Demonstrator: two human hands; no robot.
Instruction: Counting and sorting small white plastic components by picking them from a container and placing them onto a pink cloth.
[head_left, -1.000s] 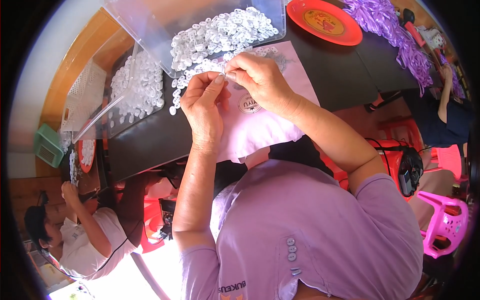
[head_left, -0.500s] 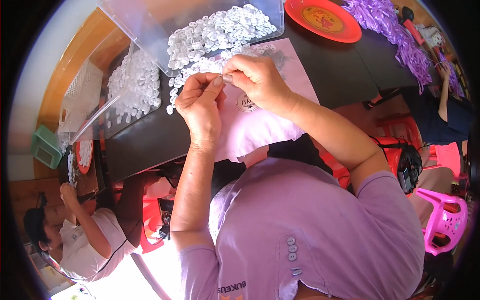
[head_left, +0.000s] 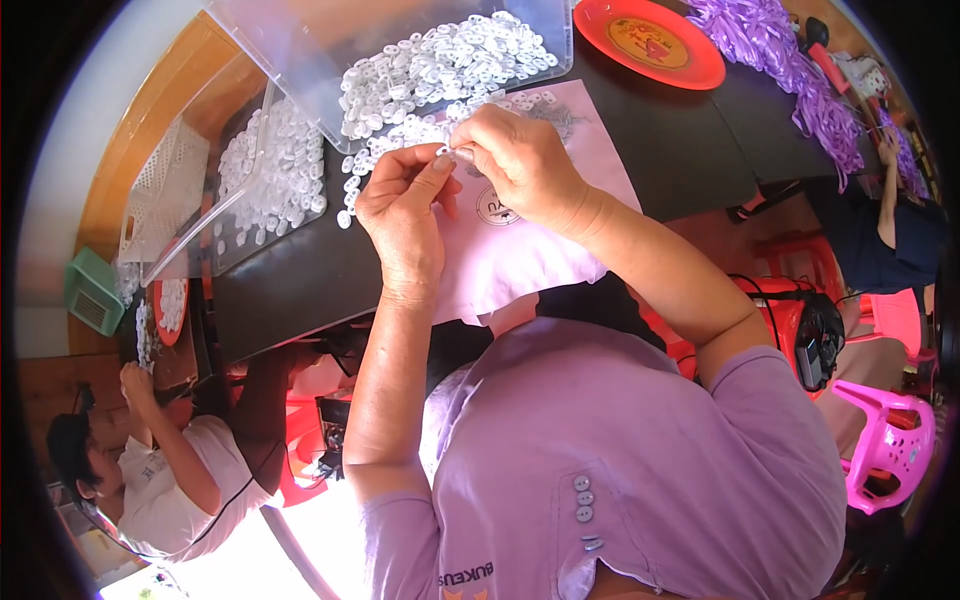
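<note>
Over a pink cloth (head_left: 540,255), my two hands meet at the fingertips. A small white oval piece (head_left: 446,150) shows at the fingertips of my left hand (head_left: 402,215), which is closed in a pinch. My right hand (head_left: 525,165) is also pinched, right against that piece; whatever lies between its fingers is too small to make out. Just beyond my hands, loose white oval pieces (head_left: 400,135) with holes are spread on the cloth and table. A patch of thin grey bits (head_left: 565,122) lies on the cloth beyond my right hand.
A clear plastic bin (head_left: 563,40) holds many white pieces; more lie in a second clear container (head_left: 232,205) at the left. A red plate (head_left: 700,75) and purple ribbons (head_left: 770,60) are at the far right. People work at the left (head_left: 190,470) and right (head_left: 915,235).
The white piece now shows between my fingertips, where it was hidden before. My right-hand fingers have shifted slightly up and away from my left fingertips.
</note>
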